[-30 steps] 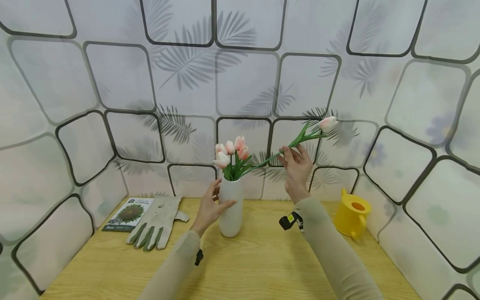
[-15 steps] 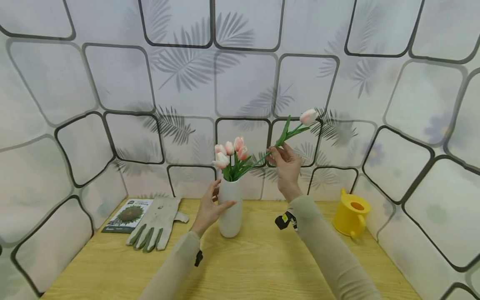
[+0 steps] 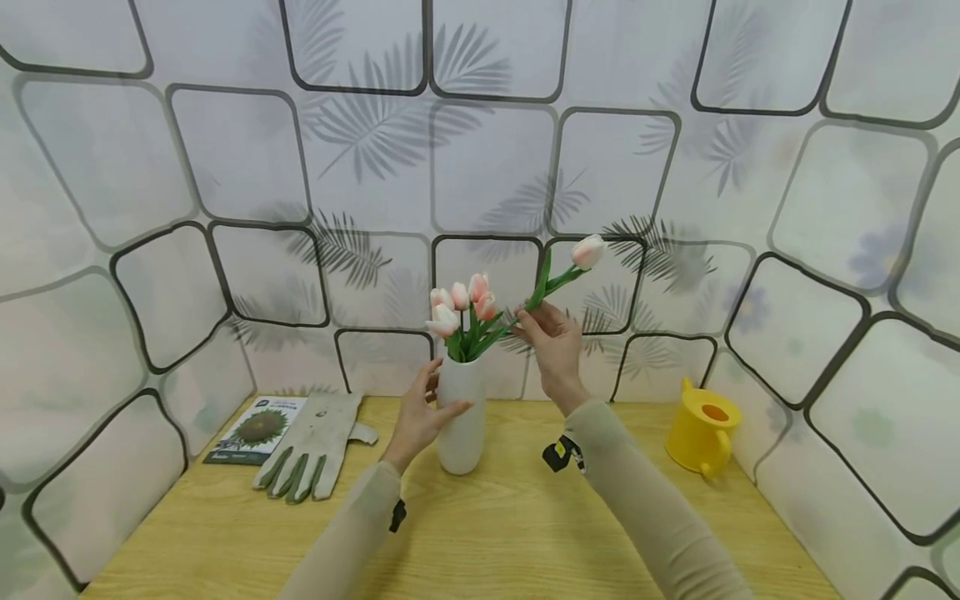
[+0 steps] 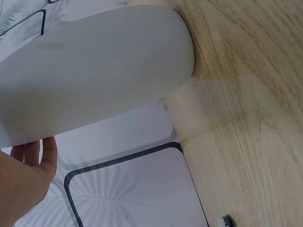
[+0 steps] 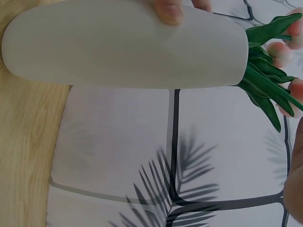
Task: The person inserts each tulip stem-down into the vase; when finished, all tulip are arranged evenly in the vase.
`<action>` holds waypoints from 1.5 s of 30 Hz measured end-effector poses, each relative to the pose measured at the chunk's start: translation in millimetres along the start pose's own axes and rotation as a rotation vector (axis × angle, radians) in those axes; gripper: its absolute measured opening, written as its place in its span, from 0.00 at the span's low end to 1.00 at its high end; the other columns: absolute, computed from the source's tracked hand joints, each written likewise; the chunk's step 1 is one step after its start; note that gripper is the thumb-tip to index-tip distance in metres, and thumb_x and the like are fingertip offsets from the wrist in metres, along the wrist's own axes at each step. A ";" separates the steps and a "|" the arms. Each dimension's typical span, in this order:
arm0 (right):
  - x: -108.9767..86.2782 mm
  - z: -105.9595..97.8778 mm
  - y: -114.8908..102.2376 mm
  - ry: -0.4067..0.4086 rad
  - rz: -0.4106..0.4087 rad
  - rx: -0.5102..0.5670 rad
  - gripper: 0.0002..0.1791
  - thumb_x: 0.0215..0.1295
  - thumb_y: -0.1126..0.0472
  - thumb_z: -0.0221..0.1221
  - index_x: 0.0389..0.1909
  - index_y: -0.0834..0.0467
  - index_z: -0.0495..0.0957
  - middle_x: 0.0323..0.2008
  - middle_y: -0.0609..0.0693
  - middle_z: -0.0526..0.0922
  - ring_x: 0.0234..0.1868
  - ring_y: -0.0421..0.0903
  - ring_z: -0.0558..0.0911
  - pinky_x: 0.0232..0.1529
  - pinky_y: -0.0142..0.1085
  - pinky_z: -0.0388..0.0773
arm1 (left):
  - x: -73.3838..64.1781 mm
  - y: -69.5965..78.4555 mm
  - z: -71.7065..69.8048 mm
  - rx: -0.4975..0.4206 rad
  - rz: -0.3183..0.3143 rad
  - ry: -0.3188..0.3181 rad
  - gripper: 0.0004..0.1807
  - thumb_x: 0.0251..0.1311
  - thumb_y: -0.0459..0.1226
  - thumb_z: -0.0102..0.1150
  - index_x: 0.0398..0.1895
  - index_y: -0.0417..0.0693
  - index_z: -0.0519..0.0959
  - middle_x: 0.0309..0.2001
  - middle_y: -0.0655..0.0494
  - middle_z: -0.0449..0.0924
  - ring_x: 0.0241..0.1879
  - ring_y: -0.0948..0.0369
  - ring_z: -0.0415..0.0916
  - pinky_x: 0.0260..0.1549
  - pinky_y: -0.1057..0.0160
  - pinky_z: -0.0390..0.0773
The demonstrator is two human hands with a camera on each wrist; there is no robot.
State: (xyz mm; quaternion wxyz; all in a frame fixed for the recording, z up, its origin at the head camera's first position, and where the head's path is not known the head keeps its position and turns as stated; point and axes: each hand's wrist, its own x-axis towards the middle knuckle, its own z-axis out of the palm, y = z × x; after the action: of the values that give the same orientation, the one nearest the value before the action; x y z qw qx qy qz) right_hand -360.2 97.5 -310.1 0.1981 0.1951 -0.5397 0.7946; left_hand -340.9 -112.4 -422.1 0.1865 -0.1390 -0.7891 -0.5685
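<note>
A tall white vase (image 3: 461,429) stands upright on the wooden table, with several pink-and-white tulips (image 3: 478,288) and their green leaves in its mouth. My left hand (image 3: 417,417) holds the vase at its left side, thumb across the front and fingers toward the back. In the right wrist view, the left thumb (image 5: 169,11) lies against the vase wall. Up and right of the vase, my right hand (image 3: 558,348) pinches a single tulip (image 3: 588,252) by its stem below the leaves. That tulip leans right, its stem slanting down toward the vase mouth among the other leaves.
A yellow watering can (image 3: 701,433) stands on the right of the table (image 3: 495,542). Toward the left lie a pale work glove (image 3: 318,433) and a seed packet (image 3: 258,427) with a sunflower picture, the glove partly over it. A patterned wall backing rises behind.
My right hand has moved left and down toward the vase mouth, bringing the tulip along, so its stem reaches deeper into the vase. The left hand and vase have stayed put.
</note>
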 end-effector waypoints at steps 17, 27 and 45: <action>-13.7 6.2 17.0 -0.154 0.093 -0.184 0.18 0.61 0.68 0.66 0.51 0.72 0.79 0.47 0.69 0.83 0.41 0.53 0.88 0.46 0.43 0.84 | 0.2 -1.2 0.0 -0.009 0.007 0.001 0.47 0.50 0.47 0.75 0.73 0.52 0.62 0.56 0.45 0.77 0.57 0.50 0.74 0.57 0.44 0.74; -19.8 11.8 31.8 -0.253 0.069 -0.344 0.13 0.62 0.67 0.65 0.47 0.68 0.83 0.43 0.66 0.86 0.38 0.44 0.86 0.41 0.40 0.85 | -0.5 -2.0 0.6 -0.005 0.016 0.003 0.47 0.51 0.49 0.74 0.73 0.53 0.61 0.59 0.46 0.76 0.58 0.50 0.74 0.57 0.43 0.74; -28.7 20.8 40.4 -0.194 0.195 -0.340 0.15 0.63 0.63 0.66 0.49 0.65 0.83 0.46 0.62 0.85 0.38 0.46 0.87 0.41 0.40 0.85 | -0.1 -3.7 1.7 -0.004 0.034 0.015 0.44 0.51 0.47 0.75 0.72 0.57 0.63 0.57 0.46 0.78 0.57 0.51 0.75 0.56 0.44 0.75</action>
State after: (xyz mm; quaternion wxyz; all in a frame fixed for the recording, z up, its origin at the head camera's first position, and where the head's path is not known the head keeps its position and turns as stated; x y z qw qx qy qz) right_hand -355.1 61.4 -349.6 0.0974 0.1813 -0.6989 0.6849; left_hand -342.6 -112.0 -425.7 0.2017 -0.1486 -0.7842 -0.5676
